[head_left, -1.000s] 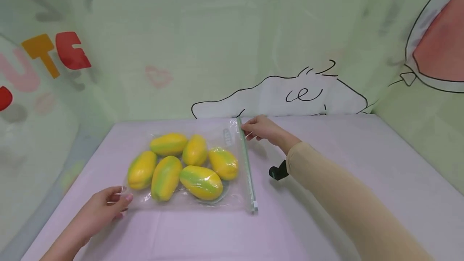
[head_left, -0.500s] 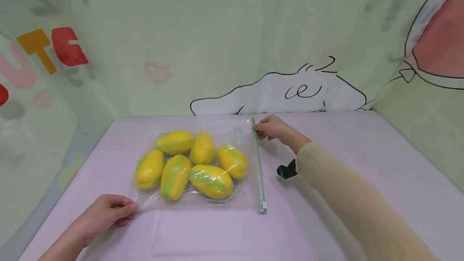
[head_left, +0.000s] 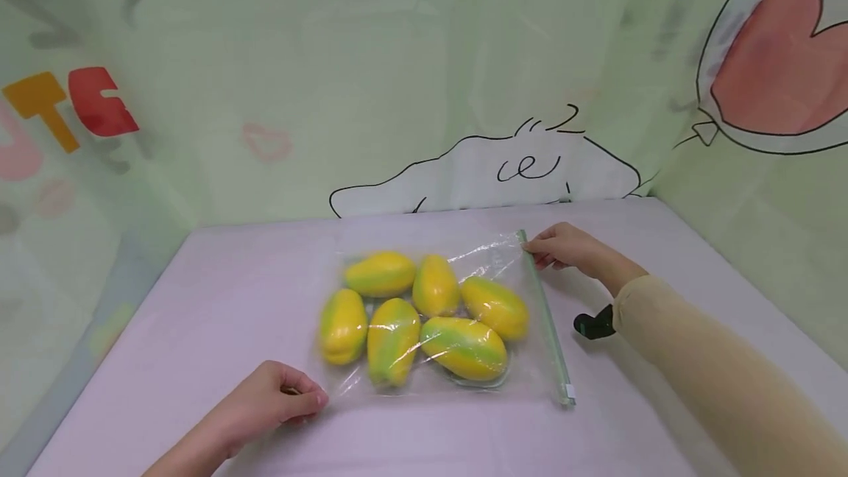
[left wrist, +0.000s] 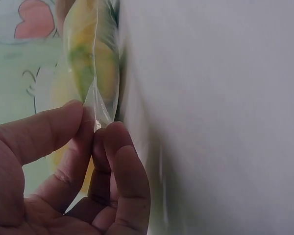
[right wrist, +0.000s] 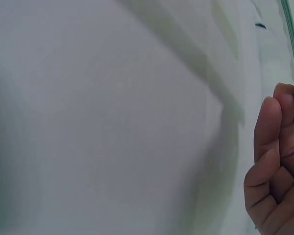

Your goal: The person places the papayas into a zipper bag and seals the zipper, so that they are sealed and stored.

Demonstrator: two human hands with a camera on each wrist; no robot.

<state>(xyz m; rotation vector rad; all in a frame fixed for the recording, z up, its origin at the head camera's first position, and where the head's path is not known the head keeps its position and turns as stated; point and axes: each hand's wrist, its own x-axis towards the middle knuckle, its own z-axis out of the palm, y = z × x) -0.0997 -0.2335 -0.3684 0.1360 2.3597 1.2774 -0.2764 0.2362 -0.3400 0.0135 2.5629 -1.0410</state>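
Observation:
A clear zip bag [head_left: 411, 392] lies on its side across the table, holding several yellow-green papaya-like fruits [head_left: 394, 341]. Its green zip strip [head_left: 547, 311] runs down the right side, with a white slider [head_left: 570, 391] at the near end. My left hand [head_left: 274, 400] pinches the near left corner of the bag; the left wrist view shows the film [left wrist: 99, 110] gathered between thumb and fingers. At the far right corner, my right hand [head_left: 573, 249] pinches the top end of the zip strip. In the right wrist view the green strip [right wrist: 291, 44] rises from those fingertips.
A lilac-covered table [head_left: 232, 300] stretches under everything. Behind it and to both sides hang pale green printed sheets [head_left: 371, 79]. A black device [head_left: 595, 324] juts out beside the right sleeve [head_left: 695, 359].
Both hands and the bag with its fruits have shifted to the right in the head view. Both hands keep their pinch on the corners. The head view has also turned slightly.

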